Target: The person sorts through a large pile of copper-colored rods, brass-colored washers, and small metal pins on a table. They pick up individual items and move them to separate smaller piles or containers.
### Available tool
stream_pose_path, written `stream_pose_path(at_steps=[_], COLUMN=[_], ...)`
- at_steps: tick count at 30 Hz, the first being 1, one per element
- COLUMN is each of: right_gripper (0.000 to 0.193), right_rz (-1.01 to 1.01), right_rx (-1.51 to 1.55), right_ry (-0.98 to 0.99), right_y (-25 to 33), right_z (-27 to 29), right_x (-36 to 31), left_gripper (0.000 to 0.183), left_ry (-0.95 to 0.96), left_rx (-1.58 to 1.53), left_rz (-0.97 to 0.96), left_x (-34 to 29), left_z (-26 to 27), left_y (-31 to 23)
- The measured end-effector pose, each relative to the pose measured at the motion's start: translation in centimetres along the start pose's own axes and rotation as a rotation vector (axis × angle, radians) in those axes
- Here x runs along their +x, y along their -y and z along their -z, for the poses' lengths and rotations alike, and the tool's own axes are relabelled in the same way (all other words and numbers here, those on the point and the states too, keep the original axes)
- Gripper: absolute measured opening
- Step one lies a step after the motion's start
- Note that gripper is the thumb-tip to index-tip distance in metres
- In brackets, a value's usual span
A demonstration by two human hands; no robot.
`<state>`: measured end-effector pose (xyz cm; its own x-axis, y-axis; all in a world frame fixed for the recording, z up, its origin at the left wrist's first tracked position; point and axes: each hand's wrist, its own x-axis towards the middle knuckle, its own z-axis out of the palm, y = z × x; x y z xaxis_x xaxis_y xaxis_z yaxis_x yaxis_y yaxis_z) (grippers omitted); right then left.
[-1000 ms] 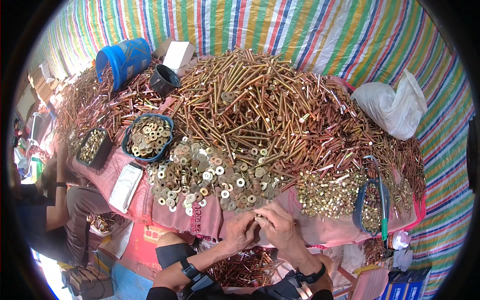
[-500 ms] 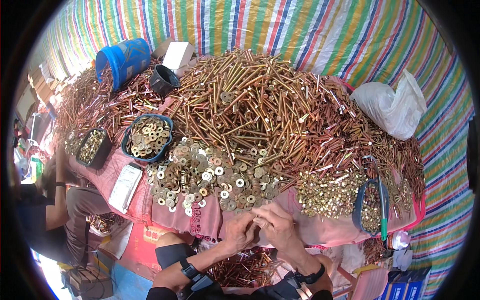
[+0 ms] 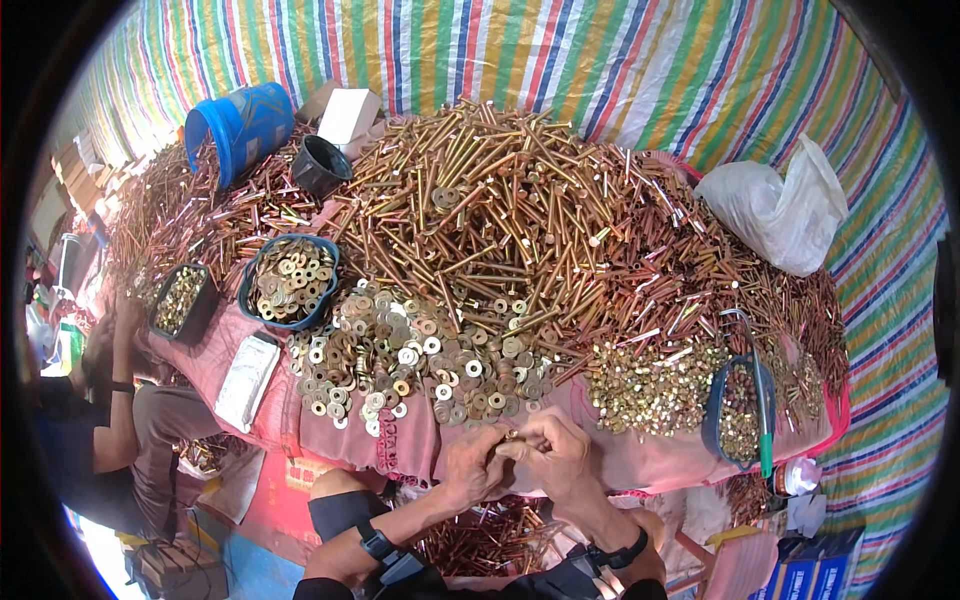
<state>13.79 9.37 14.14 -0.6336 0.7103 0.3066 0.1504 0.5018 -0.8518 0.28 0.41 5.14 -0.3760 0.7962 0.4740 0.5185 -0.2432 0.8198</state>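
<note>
My left hand and my right hand meet at the front edge of the pink cloth, fingertips pinched together. A small brass-coloured bit shows between them; its kind and the rest of it are hidden by the fingers. Just beyond my hands lies a spread heap of flat metal washers. A large pile of long golden bolts rises behind it. To the right of my right hand is a heap of small yellowish nuts.
A blue basket of washers and a dark tub of nuts stand left. At right are a blue container of nuts and a green-handled tool. A blue bucket lies behind. Another person's arm is at far left.
My hands stay together in nearly the same place, with the fingers slightly shifted. The brass-coloured bit now shows between the fingertips. The whole view has moved a little.
</note>
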Motion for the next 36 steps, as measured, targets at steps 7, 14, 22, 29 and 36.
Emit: stream_pose_path(at_steps=[7, 14, 22, 29, 36], right_gripper=[0.03, 0.016, 0.037, 0.031, 0.021], right_rz=[-0.142, -0.058, 0.064, 0.055, -0.045], right_rx=[-0.022, -0.58, -0.833, -0.917, -0.954], right_ry=[0.168, -0.182, -0.051, 0.009, 0.013], right_y=[-1.1, -5.6, -9.7, -9.4, -9.5], right_z=[1.3, 5.4, 4.8, 5.5, 5.3], right_x=[-0.5, 3.1, 6.2, 6.5, 6.5], left_gripper=[0.019, 0.032, 0.03, 0.018, 0.016], left_ry=[0.05, 0.224, 0.307, 0.302, 0.276], left_rx=[0.007, 0.078, -0.042, -0.074, -0.011], left_rz=[-0.079, -0.255, -0.237, -0.205, -0.222], left_x=[-0.1, 0.6, -0.4, -0.9, -0.8], left_z=[0.3, 0.7, 1.1, 0.7, 0.5], left_y=[0.3, -0.2, -0.4, -0.1, -0.5])
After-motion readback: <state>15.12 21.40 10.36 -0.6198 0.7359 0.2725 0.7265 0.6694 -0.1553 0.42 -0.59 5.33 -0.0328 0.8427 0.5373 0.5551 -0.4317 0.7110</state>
